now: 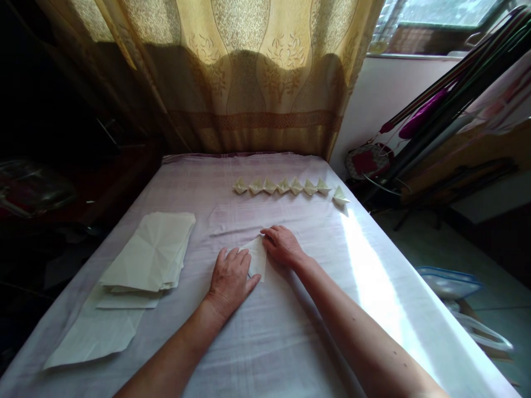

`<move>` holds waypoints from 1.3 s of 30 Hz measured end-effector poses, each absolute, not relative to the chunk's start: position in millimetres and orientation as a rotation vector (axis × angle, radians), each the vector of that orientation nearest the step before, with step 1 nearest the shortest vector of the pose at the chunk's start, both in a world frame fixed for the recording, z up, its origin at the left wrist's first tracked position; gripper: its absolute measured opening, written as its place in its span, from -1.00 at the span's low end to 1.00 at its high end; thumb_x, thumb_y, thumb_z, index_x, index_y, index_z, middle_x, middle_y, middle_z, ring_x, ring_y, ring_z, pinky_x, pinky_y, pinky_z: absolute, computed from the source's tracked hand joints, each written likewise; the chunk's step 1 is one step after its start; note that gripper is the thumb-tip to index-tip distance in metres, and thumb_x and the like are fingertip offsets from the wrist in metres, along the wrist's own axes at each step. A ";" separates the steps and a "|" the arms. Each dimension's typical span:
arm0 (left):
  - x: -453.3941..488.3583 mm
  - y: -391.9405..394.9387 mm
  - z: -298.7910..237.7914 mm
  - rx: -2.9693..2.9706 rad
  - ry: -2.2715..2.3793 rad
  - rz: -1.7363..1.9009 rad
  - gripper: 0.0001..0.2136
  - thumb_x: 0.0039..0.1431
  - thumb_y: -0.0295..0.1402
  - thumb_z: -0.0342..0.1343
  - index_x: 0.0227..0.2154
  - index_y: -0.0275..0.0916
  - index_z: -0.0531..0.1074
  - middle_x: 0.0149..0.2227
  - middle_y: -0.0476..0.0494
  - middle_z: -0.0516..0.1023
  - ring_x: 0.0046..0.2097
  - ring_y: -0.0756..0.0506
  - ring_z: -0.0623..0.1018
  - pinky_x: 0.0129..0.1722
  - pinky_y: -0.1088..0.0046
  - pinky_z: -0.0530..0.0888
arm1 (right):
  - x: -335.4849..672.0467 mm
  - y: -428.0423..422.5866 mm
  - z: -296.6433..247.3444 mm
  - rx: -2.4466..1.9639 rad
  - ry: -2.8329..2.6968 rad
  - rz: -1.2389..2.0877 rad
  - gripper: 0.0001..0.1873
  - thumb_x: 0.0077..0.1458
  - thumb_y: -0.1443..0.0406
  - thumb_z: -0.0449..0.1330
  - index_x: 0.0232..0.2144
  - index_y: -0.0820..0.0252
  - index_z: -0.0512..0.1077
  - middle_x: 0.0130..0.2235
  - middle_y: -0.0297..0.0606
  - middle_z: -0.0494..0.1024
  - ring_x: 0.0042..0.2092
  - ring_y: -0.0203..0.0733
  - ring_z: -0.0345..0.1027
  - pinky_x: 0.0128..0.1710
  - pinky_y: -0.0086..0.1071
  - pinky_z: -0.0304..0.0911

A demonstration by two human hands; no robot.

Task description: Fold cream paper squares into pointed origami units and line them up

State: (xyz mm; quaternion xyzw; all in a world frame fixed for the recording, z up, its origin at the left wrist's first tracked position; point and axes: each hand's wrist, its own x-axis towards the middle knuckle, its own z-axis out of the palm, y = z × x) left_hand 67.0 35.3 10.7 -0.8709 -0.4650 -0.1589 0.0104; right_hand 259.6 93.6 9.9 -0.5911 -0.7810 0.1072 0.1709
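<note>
A small folded sheet of white paper lies on the cloth-covered table between my two hands. My left hand rests flat over its left part, fingers forward and thumb stretched out across the lower edge. At the upper right corner, the bent fingers of my right hand close on the paper's edge; the fingertips are partly hidden. Beyond my hands stands a row of several small folded paper boats, with one more boat a little apart at the right end.
A stack of creased paper sheets lies on the left of the table, above a loose sheet. A yellow curtain hangs behind. On the right floor are a blue-rimmed plastic container and leaning poles.
</note>
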 end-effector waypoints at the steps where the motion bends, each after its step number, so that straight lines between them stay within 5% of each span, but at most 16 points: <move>1: 65.7 35.9 10.0 -2.723 -1.440 -0.497 -0.67 0.12 -0.23 0.23 -0.08 -0.25 0.47 0.01 -0.24 0.56 0.08 -0.30 0.47 0.19 -0.04 0.20 | 259.8 93.5 10.1 -1.681 -2.216 0.312 -0.71 0.18 0.35 0.11 -0.09 0.20 0.53 -0.17 -0.14 0.59 -0.12 -0.09 0.41 -0.05 -0.30 0.25; 8: 45.5 49.3 10.9 -2.872 -1.237 -0.463 -0.69 0.15 -0.40 0.12 -0.02 -0.17 0.46 0.06 -0.13 0.55 0.14 -0.25 0.44 0.27 -0.06 0.08 | 268.3 77.4 6.9 -1.661 -2.190 0.376 -0.70 0.14 0.42 0.10 -0.12 0.19 0.54 -0.14 -0.17 0.58 -0.09 -0.14 0.41 -0.03 -0.34 0.26; 14: 33.7 60.0 3.6 -2.918 -1.113 -0.423 -0.66 0.26 -0.30 0.05 0.09 -0.16 0.38 0.15 -0.13 0.47 0.17 -0.21 0.41 0.27 0.04 0.11 | 272.8 65.9 8.1 -1.661 -2.176 0.436 -0.49 -0.01 0.48 0.14 0.03 0.18 0.46 -0.03 -0.17 0.54 0.00 -0.15 0.37 0.04 -0.36 0.23; 23: 38.7 48.6 -14.1 -2.830 -1.253 -0.468 -0.61 0.34 -0.20 -0.04 0.16 -0.21 0.32 0.19 -0.18 0.42 0.21 -0.18 0.38 0.26 0.10 0.17 | 265.2 68.5 18.0 -1.769 -2.164 0.463 -0.72 0.14 0.30 0.15 -0.12 0.12 0.55 -0.20 -0.21 0.56 -0.17 -0.19 0.42 -0.15 -0.41 0.24; 34: 27.0 49.5 -6.3 -2.900 -1.199 -0.478 -0.68 0.37 -0.25 -0.08 0.09 -0.12 0.41 0.15 -0.08 0.47 0.22 -0.15 0.37 0.31 0.08 0.08 | 260.5 36.6 14.3 -1.700 -2.184 0.371 -0.80 0.15 0.33 0.16 -0.20 0.13 0.55 -0.22 -0.22 0.54 -0.18 -0.18 0.38 -0.11 -0.37 0.25; 39: 30.2 40.3 -11.3 -2.918 -1.185 -0.499 -0.62 0.37 -0.19 -0.08 0.14 -0.19 0.35 0.19 -0.16 0.42 0.25 -0.15 0.34 0.32 0.09 0.10 | 259.4 25.7 6.2 -1.570 -2.189 0.260 -0.68 0.19 0.32 0.13 -0.01 0.15 0.47 0.05 -0.10 0.50 0.06 -0.03 0.32 0.07 -0.17 0.22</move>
